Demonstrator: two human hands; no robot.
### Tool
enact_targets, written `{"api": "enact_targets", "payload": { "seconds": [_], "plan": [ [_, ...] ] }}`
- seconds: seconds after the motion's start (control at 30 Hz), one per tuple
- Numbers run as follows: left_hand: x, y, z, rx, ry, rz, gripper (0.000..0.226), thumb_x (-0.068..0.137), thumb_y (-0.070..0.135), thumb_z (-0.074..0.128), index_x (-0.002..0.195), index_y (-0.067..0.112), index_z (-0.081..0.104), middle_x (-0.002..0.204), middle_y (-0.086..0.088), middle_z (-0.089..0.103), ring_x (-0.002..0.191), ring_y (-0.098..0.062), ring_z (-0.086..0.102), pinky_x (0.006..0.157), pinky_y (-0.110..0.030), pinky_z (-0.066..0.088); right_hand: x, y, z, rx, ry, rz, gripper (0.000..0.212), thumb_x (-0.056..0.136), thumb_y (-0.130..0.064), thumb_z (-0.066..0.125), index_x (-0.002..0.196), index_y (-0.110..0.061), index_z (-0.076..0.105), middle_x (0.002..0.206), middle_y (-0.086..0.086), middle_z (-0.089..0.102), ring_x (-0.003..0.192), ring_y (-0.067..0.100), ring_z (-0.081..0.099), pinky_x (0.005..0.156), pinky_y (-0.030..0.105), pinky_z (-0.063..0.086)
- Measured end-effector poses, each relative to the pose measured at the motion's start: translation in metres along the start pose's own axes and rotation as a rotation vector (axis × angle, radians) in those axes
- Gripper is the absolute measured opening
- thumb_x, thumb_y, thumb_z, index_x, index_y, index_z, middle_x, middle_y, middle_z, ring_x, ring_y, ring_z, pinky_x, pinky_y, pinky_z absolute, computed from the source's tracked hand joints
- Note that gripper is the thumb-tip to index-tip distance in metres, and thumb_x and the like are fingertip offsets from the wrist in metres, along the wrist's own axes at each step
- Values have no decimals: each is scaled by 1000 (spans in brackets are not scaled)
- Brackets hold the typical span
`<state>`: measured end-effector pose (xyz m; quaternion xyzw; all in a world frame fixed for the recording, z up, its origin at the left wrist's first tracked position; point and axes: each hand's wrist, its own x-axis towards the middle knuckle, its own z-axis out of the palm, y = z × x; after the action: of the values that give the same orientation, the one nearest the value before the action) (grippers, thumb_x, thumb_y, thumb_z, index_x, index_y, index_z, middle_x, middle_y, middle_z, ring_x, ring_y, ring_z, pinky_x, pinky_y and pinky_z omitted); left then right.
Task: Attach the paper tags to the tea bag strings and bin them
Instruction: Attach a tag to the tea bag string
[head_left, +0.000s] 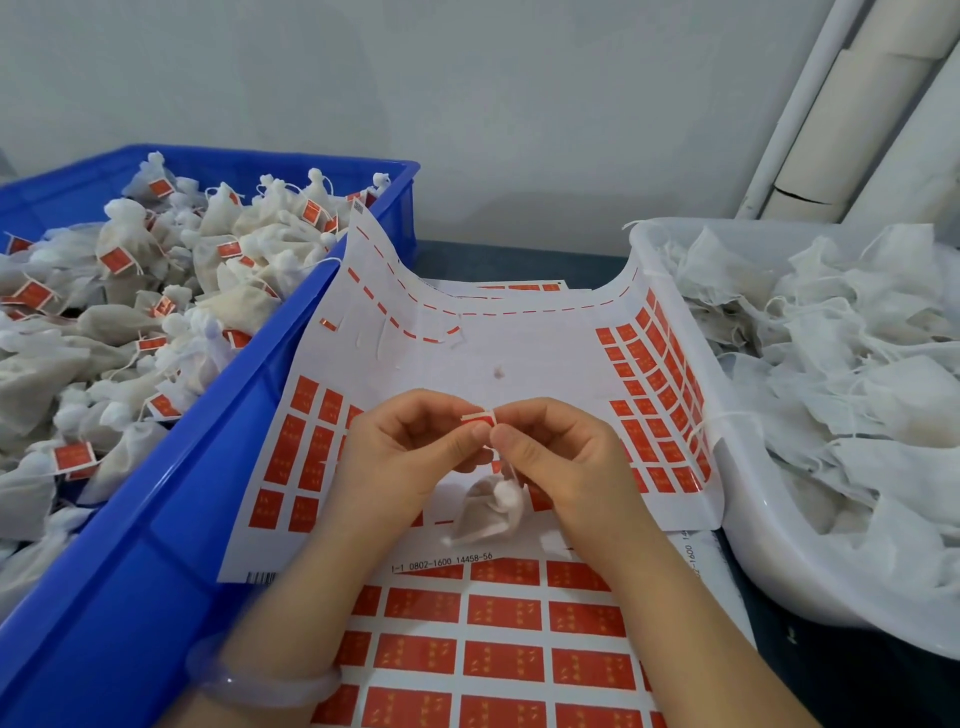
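Glossy blue plastic crate (332, 291), smooth white plastic tub (737, 519), gauzy cloth tea bags (488, 512) — shiny red paper tags (480, 418), matt backing sheet (519, 353)

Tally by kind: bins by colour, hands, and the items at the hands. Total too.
Blue crate: 1
White tub: 1
Hands: 2 (left hand, right hand)
Red paper tag, pinched by both hands: 1
Tea bag, below the hands: 1
Total: 6

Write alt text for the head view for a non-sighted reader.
The left hand and right hand pinch a red paper tag over a tag sheet, a tea bag just below. A blue bin of tagged bags stands left, a white tub of untagged bags right.
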<state>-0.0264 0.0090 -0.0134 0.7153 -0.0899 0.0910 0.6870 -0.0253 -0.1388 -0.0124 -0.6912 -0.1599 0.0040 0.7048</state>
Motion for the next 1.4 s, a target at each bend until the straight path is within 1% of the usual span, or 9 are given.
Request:
{"api": "enact_targets", "payload": {
  "seconds": [0.27,0.6,0.67,0.8,1.07,1.13,1.27,1.33,1.4],
  "plan": [
    [-1,0,1,19,6,59,20,67,30,65,87,33,68,73,14,72,65,-8,70,56,-11,51,1,3,0,-55,73,21,6,83,-30,60,84,-30,66,77,-11,69,71,7,64,62,13,51],
    [0,-5,2,123,20,44,12,71,33,62,79,25,66,69,11,69,60,-7,67,55,-11,50,1,11,7,-271,148,-97,17,88,-21,61,78,-34,58,78,-22,63,78,-1,60,64,8,48],
    [-1,-6,4,157,4,57,3,78,27,62,78,26,64,68,14,68,59,-5,65,54,-9,49,1,11,8,-301,154,-134,19,88,-19,60,77,-35,57,74,-23,62,77,-2,60,63,7,46],
    [-2,-7,5,212,16,75,14,86,13,60,79,26,62,68,15,67,57,-3,63,53,-8,48,2,12,6,-268,175,-115,16,86,-20,63,78,-34,60,72,-21,64,76,-1,62,63,8,48],
    [-3,-7,7,191,18,31,11,89,16,56,82,23,61,60,9,63,51,-5,59,51,-13,49,2,12,5,-258,143,-89,9,85,-26,63,81,-34,62,81,-20,66,76,0,63,62,8,49],
    [-3,-6,7,172,38,30,11,89,16,55,82,23,61,63,10,65,54,-6,61,52,-12,49,3,10,6,-224,145,-54,4,82,-39,60,84,-36,62,80,-23,66,76,-2,63,62,8,48],
    [0,-7,3,82,138,6,11,89,17,54,83,22,62,64,9,66,54,-5,61,51,-11,48,2,9,1,-259,-27,-10,36,72,-72,53,95,-45,57,87,-28,64,79,-7,60,63,6,46],
    [1,-8,0,35,208,-35,11,89,22,53,84,22,63,62,8,66,54,-4,61,51,-11,48,1,12,-1,-468,-134,-34,31,68,-63,63,93,-47,55,84,-25,61,76,-9,55,60,6,44],
    [2,-9,-2,18,242,-78,14,90,29,51,87,24,63,64,8,66,53,-5,61,52,-12,49,0,15,-1,-586,-115,-64,18,73,-51,68,85,-45,55,77,-24,58,76,-10,53,60,4,41]
  ]
}}
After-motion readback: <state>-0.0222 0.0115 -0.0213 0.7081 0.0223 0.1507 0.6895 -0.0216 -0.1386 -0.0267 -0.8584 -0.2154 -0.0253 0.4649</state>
